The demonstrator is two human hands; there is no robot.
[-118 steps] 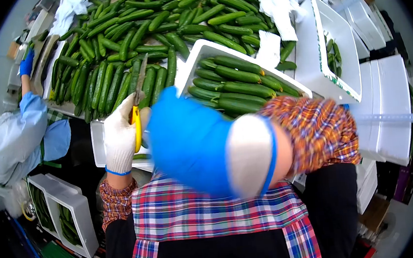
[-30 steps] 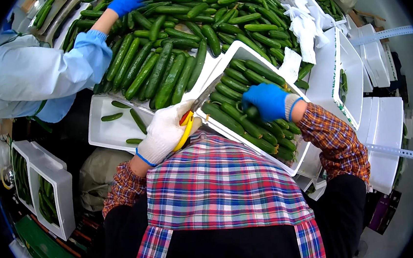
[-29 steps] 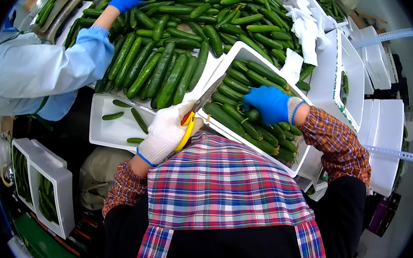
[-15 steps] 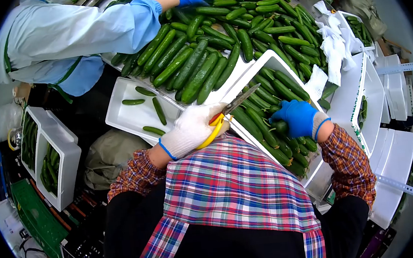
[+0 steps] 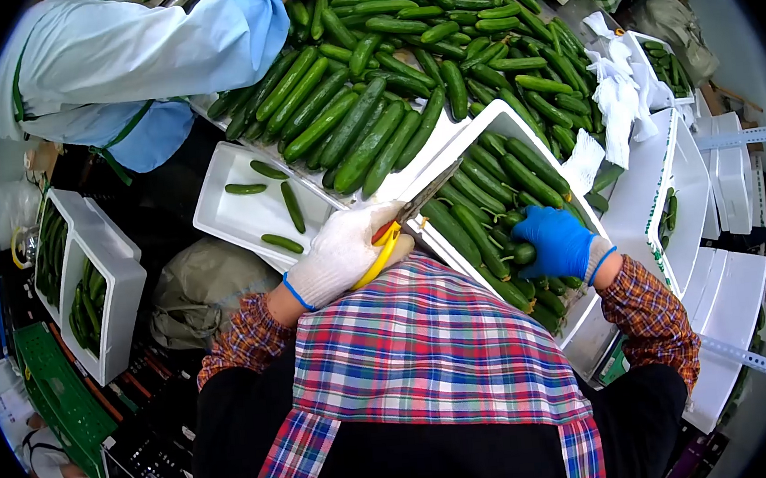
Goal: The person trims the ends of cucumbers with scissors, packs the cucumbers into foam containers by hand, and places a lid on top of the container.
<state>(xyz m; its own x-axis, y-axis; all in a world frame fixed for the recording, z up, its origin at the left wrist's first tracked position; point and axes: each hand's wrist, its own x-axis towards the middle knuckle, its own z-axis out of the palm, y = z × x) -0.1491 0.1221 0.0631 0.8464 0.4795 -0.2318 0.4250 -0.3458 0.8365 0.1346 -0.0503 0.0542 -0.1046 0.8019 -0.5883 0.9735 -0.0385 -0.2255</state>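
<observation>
My left hand (image 5: 348, 253), in a white knit glove, is closed round yellow-handled scissors (image 5: 377, 259) at the near left edge of a white foam box (image 5: 506, 117). The blades point up and right over that edge. Cucumbers (image 5: 488, 195) lie packed inside the box. Over its right part, my right hand (image 5: 555, 242), in a blue glove, has its fingers curled round a cucumber (image 5: 523, 252) whose rounded end shows.
Behind the box is a large cucumber pile (image 5: 386, 66). A small white tray (image 5: 235, 165) with several small cucumbers stands left. A co-worker's sleeve (image 5: 157, 49) reaches in at upper left. White gloves (image 5: 613, 82) and foam boxes (image 5: 734, 299) are on the right.
My left hand and the scissors have shifted slightly left and down. My right hand has moved a little down, still at the cucumbers. The co-worker's blue-gloved hand has drawn up toward the top edge.
</observation>
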